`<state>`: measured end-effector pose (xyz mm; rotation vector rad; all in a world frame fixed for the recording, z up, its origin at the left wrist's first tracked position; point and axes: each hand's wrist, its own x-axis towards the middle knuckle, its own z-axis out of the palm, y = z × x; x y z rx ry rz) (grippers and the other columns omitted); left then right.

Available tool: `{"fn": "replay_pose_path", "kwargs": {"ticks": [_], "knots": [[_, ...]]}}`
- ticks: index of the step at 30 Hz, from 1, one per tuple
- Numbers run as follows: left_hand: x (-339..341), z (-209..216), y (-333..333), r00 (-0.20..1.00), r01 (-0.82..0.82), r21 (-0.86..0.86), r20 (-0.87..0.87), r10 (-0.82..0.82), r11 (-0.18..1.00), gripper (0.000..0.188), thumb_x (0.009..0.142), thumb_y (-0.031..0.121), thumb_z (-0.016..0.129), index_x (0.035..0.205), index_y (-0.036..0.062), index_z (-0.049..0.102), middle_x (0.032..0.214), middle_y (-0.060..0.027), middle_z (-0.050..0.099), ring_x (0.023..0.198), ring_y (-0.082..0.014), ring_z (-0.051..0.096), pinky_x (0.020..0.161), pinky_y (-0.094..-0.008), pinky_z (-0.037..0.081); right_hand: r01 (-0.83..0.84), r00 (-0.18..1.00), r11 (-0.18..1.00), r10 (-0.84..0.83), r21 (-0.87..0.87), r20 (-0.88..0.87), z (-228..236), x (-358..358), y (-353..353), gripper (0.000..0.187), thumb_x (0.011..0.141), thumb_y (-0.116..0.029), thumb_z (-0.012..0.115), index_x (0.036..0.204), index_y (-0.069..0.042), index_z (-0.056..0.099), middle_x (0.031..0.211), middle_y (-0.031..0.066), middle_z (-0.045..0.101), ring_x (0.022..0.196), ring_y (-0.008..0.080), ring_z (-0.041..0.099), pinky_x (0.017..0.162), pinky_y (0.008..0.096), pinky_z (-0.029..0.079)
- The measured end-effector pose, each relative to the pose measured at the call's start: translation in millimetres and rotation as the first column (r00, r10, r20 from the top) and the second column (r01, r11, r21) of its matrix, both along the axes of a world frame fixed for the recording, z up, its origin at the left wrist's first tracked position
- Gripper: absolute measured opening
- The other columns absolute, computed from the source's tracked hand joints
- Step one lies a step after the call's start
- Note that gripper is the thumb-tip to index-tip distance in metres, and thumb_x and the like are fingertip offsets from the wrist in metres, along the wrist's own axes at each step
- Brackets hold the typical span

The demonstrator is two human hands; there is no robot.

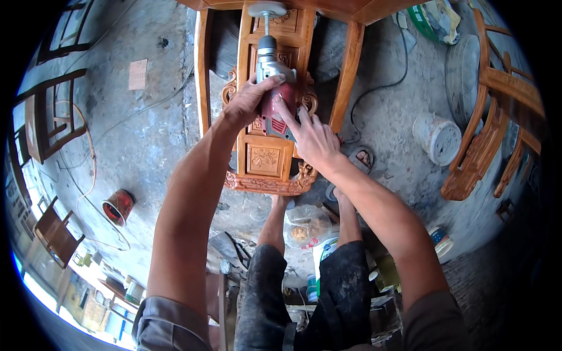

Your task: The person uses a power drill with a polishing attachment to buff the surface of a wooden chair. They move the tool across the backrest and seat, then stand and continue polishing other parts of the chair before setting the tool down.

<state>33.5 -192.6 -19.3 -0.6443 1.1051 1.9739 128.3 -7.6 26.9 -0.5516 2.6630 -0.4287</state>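
Observation:
In the middle of the head view, a red and silver power drill (pixel 276 111) points away from me, with a pale round disc (pixel 267 9) on a shaft in its chuck. My left hand (pixel 250 98) is closed around the drill's silver front part, its thumb lying across the top. Around the rear of the red body, my right hand (pixel 315 136) grips the drill, with one finger stretched along the housing. Its handle is hidden. Beneath the drill is a carved, orange-brown wooden chair (pixel 267 159) with scrolled edges. The disc is near the chair's far end; contact cannot be made out.
A black cable (pixel 374 88) runs over the concrete floor at right. Nearby are a white bucket (pixel 437 140) and wooden furniture frames (pixel 480 152). A red-stained bucket (pixel 119 207), a hose (pixel 92 158) and dark chairs (pixel 44 123) are at left. My feet stand close behind the carved chair.

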Motion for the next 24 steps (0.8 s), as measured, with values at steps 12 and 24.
{"fn": "replay_pose_path", "kwargs": {"ticks": [12,24], "knots": [[25,14,-6,0.998,-0.062,-0.032,-0.006,0.062,0.998,0.053,0.087,0.031,0.079,0.126,0.007,0.052,0.105,-0.0089,0.066,0.094,-0.02,0.067,0.087,-0.0376,0.06,-0.013,0.998,0.998,0.016,-0.055,0.054,12,13,-6,0.088,0.088,-0.003,0.054,0.161,-0.028,0.013,0.128,0.0334,0.054,0.101,0.0462,0.065,0.077,0.0513,0.06],[59,14,10,0.997,-0.072,-0.021,0.025,0.073,0.997,0.062,0.078,0.025,0.085,0.127,0.005,0.053,0.106,-0.0109,0.067,0.092,-0.0197,0.068,0.081,-0.0354,0.059,0.052,0.987,0.999,-0.049,-0.014,0.151,38,46,3,0.104,0.074,-0.001,0.068,0.16,-0.029,0.017,0.153,0.0332,0.029,0.099,0.0458,0.065,0.076,0.0528,0.06]]}}
